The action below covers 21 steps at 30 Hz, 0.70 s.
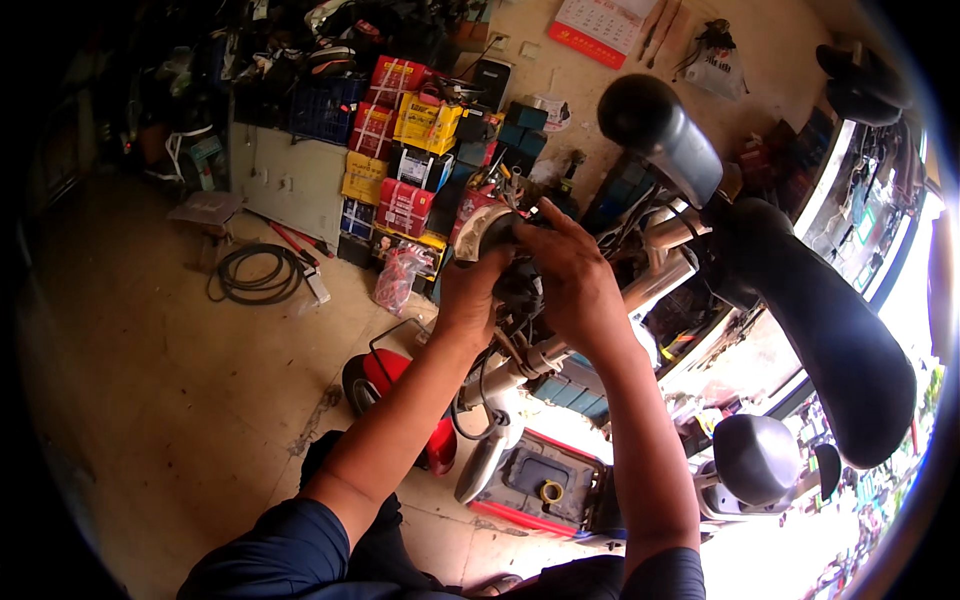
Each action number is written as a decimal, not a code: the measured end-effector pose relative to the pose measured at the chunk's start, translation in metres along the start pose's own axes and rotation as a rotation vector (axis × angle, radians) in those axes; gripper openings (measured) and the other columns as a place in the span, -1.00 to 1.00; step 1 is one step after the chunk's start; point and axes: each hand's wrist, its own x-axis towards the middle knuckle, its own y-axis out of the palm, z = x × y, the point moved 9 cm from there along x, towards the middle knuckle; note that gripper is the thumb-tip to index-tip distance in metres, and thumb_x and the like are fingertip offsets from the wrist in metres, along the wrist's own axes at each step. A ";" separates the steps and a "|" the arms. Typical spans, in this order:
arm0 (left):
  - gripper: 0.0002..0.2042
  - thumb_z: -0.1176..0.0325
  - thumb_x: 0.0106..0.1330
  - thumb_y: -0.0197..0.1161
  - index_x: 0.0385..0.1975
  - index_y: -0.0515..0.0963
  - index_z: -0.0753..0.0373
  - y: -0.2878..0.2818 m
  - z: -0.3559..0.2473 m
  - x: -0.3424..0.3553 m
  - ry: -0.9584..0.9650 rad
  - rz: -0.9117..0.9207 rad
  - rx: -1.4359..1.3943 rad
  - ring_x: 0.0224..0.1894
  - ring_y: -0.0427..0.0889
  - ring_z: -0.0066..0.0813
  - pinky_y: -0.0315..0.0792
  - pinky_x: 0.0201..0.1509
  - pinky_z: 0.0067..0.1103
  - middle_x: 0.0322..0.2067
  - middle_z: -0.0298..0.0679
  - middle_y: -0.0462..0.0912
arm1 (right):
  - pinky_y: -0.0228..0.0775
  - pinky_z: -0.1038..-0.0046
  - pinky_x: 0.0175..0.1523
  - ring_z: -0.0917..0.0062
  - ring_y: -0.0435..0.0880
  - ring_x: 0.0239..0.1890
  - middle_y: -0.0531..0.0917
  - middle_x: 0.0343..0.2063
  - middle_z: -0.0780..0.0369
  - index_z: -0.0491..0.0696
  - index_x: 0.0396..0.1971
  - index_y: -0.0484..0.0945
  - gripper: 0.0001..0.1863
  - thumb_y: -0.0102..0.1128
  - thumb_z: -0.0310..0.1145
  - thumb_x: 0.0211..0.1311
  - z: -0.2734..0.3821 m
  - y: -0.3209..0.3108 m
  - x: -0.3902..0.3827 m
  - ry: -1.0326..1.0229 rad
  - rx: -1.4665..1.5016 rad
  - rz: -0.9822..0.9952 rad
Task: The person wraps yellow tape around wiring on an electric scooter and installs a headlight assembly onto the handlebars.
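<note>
Both my hands are raised over the front column of a partly stripped scooter with a white tube frame. My left hand is closed round the lower side of a round part that has a pale, curved inner face and a dark rim. From the right, my right hand has its fingers bent over the dark side of that part, forefinger stretched past it. The fingertips of the right hand are partly hidden, so I cannot tell how firmly it grips. Dark cables hang below my hands.
A black long seat and a glossy black rounded piece stick out at right. Red and yellow boxes are stacked beside a pale cabinet. A coiled hose lies on the floor. A tape roll rests on the footboard.
</note>
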 end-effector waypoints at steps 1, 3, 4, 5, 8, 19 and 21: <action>-0.53 0.41 0.32 0.45 0.23 0.57 0.25 0.004 -0.004 -0.001 0.026 0.025 0.010 0.06 0.73 -0.47 0.62 0.18 -0.50 0.02 -0.31 0.73 | 0.47 0.19 0.38 0.13 0.58 0.37 0.74 0.12 0.08 -0.14 0.07 0.73 -0.51 0.18 -0.79 0.13 0.003 -0.006 -0.002 0.090 0.058 -0.060; -0.56 0.46 0.30 0.43 0.20 0.59 0.26 0.004 -0.010 -0.001 0.056 0.032 0.035 -0.01 0.74 -0.48 0.64 0.11 -0.51 -0.02 -0.31 0.74 | 0.49 0.19 0.35 0.12 0.62 0.33 0.74 0.11 0.05 -0.14 0.09 0.72 -0.52 0.18 -0.79 0.18 0.014 -0.023 -0.010 0.139 0.099 -0.176; -0.58 0.49 0.29 0.41 0.17 0.60 0.27 0.003 -0.011 -0.001 0.055 0.015 0.042 -0.05 0.75 -0.50 0.65 0.06 -0.51 -0.05 -0.30 0.75 | 0.49 0.18 0.34 0.11 0.65 0.29 0.74 0.07 0.02 -0.15 0.08 0.72 -0.54 0.20 -0.78 0.20 0.021 -0.037 -0.017 0.100 0.074 -0.228; -0.60 0.52 0.28 0.39 0.15 0.61 0.27 0.002 -0.010 0.000 0.053 -0.002 0.049 -0.09 0.75 -0.52 0.67 0.00 -0.52 -0.07 -0.30 0.75 | 0.50 0.16 0.32 0.10 0.69 0.24 0.75 0.04 0.00 -0.16 0.08 0.72 -0.57 0.21 -0.77 0.21 0.027 -0.048 -0.027 0.061 0.049 -0.279; -0.58 0.53 0.25 0.42 0.15 0.61 0.28 -0.008 -0.008 0.002 0.047 -0.032 0.042 -0.11 0.76 -0.50 0.67 0.00 -0.51 -0.07 -0.28 0.75 | 0.59 0.37 0.13 0.27 0.82 -0.01 0.81 -0.10 0.05 -0.19 0.01 0.74 -0.62 0.23 -0.80 0.23 0.022 -0.070 -0.085 0.198 0.013 -0.451; -0.60 0.53 0.22 0.42 0.11 0.68 0.30 0.006 -0.037 0.001 0.323 -0.119 0.403 -0.14 0.72 -0.58 0.58 -0.01 -0.58 -0.08 -0.33 0.77 | 0.50 0.36 -0.26 0.52 0.67 -0.48 0.69 -0.54 0.02 -0.26 -0.24 0.73 -0.79 0.30 -0.42 0.27 -0.090 0.011 -0.474 1.129 -0.145 -0.225; -0.52 0.48 0.13 0.47 0.12 0.63 0.29 0.019 -0.060 -0.001 0.525 -0.159 0.709 -0.16 0.76 -0.44 0.60 0.03 -0.52 -0.08 -0.25 0.78 | 0.53 0.35 -0.23 0.42 0.74 -0.44 0.71 -0.49 -0.01 -0.24 -0.22 0.74 -0.79 0.30 -0.42 0.26 -0.093 0.018 -0.502 1.215 -0.157 -0.109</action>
